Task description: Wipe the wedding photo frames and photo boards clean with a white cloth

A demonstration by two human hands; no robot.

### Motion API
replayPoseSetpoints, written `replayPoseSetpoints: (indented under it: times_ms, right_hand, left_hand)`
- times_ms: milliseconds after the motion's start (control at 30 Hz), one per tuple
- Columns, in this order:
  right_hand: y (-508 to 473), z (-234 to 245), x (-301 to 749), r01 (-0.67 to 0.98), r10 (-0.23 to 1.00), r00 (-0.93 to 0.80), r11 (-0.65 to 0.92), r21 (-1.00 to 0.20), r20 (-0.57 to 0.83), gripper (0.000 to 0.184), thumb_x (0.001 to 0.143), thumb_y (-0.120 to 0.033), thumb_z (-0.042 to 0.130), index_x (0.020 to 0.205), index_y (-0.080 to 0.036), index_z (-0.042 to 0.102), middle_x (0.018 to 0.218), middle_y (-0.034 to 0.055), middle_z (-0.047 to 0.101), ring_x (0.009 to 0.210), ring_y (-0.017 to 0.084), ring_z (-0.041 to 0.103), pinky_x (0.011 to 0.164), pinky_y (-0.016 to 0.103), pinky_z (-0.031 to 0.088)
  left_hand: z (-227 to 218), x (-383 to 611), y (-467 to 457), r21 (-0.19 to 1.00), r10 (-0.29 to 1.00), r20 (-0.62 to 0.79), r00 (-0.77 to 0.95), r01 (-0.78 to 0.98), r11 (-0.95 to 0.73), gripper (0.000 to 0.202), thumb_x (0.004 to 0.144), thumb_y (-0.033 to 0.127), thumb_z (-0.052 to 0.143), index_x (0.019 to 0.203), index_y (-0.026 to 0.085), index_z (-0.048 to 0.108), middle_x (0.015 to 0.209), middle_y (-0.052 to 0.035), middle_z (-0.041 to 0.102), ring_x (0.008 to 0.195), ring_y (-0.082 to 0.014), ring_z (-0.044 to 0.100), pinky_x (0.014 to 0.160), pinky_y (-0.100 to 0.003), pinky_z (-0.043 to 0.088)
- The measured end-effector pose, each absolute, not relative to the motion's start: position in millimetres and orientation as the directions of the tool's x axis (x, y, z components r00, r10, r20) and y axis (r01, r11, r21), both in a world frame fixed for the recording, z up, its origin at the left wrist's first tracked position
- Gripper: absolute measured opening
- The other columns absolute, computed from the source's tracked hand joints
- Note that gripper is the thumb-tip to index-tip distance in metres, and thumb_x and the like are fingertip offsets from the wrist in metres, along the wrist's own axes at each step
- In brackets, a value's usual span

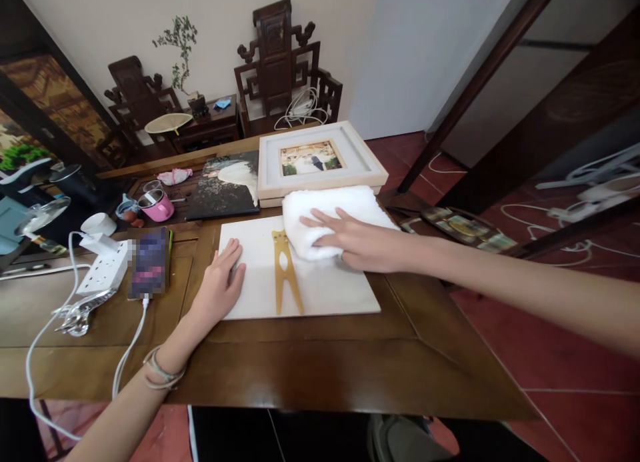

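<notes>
My left hand (223,279) lies flat on the left part of a white board (335,294), fingers stretched out and holding nothing. My right hand (350,239) rests on a folded white towel (345,203) with its fingers spread; the tips of some are hidden in the fabric. The towel covers the board's upper right corner and touches the framed picture behind. Between my hands, a flat yellow A-shaped piece (286,279) with two legs lies on the board, its top close against the towel.
Behind the board are a light wooden picture frame (373,172) and a dark photo panel (200,189). Left of it are a phone (150,262) on a cable, a white power strip (107,269) and a pink mug (159,207). The table's front edge (350,409) is near me.
</notes>
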State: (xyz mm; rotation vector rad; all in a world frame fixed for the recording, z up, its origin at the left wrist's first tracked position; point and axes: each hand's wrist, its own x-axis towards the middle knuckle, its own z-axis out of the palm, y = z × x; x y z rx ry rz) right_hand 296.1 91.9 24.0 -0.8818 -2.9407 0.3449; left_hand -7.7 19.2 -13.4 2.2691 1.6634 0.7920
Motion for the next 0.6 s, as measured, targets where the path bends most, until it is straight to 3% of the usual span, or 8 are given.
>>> replayPoseSetpoints:
  times_ms: [100, 200, 367, 533, 600]
  right_hand:
    - [100.5, 28.6, 290.0, 0.563, 0.569, -0.822, 0.803, -0.197, -0.028, 0.064, 0.067, 0.007, 0.038, 0.123, -0.012, 0.062, 0.155, 0.0183, 0.033, 0.146, 0.032, 0.018, 0.11, 0.066, 0.026]
    - [85.1, 33.0, 293.1, 0.546, 0.554, -0.833, 0.817, -0.184, -0.01, 0.062, 0.067, 0.008, 0.038, 0.121, -0.011, 0.062, 0.153, 0.0191, 0.036, 0.146, 0.033, 0.02, 0.11, 0.064, 0.029]
    - [22.5, 31.9, 309.9, 0.488, 0.503, -0.864, 0.85, -0.199, 0.027, 0.058, 0.067, 0.005, 0.042, 0.112, -0.02, 0.068, 0.153, 0.0109, 0.04, 0.145, 0.029, 0.024, 0.11, 0.057, 0.035]
    - [-27.9, 22.2, 321.8, 0.403, 0.435, -0.895, 0.882, -0.244, 0.096, 0.026, 0.074, -0.008, 0.052, 0.079, -0.026, 0.069, 0.143, 0.0064, 0.053, 0.137, 0.028, 0.04, 0.107, 0.05, 0.041]
    - [-28.6, 26.7, 322.9, 0.393, 0.43, -0.899, 0.875, -0.283, 0.08, 0.026, 0.075, -0.008, 0.051, 0.081, -0.027, 0.069, 0.144, 0.0044, 0.052, 0.137, 0.026, 0.04, 0.109, 0.045, 0.041]
  left_hand:
    - [-13.2, -7.6, 19.5, 0.474, 0.933, 0.289, 0.215, 0.815, -0.334, 0.042, 0.095, 0.03, 0.044, 0.132, 0.014, 0.057, 0.146, -0.0172, 0.049, 0.139, -0.0282, 0.041, 0.117, -0.054, 0.029]
    - [-13.0, -7.3, 19.7, 0.471, 0.936, 0.28, 0.215, 0.818, -0.329, 0.043, 0.095, 0.03, 0.043, 0.131, 0.011, 0.057, 0.145, -0.0193, 0.05, 0.139, -0.0288, 0.04, 0.117, -0.053, 0.029]
    - [-12.5, -6.8, 19.3, 0.479, 0.939, 0.271, 0.213, 0.816, -0.324, 0.043, 0.095, 0.029, 0.044, 0.132, 0.012, 0.056, 0.146, -0.0185, 0.049, 0.14, -0.0293, 0.039, 0.117, -0.053, 0.028]
    - [-12.8, -6.5, 19.1, 0.479, 0.936, 0.279, 0.215, 0.813, -0.33, 0.043, 0.094, 0.029, 0.044, 0.131, 0.012, 0.057, 0.145, -0.0187, 0.049, 0.14, -0.0295, 0.04, 0.117, -0.054, 0.028]
    - [-13.0, -6.5, 19.3, 0.476, 0.934, 0.284, 0.216, 0.814, -0.333, 0.043, 0.094, 0.029, 0.044, 0.131, 0.011, 0.057, 0.145, -0.0191, 0.049, 0.14, -0.0294, 0.04, 0.117, -0.054, 0.028]
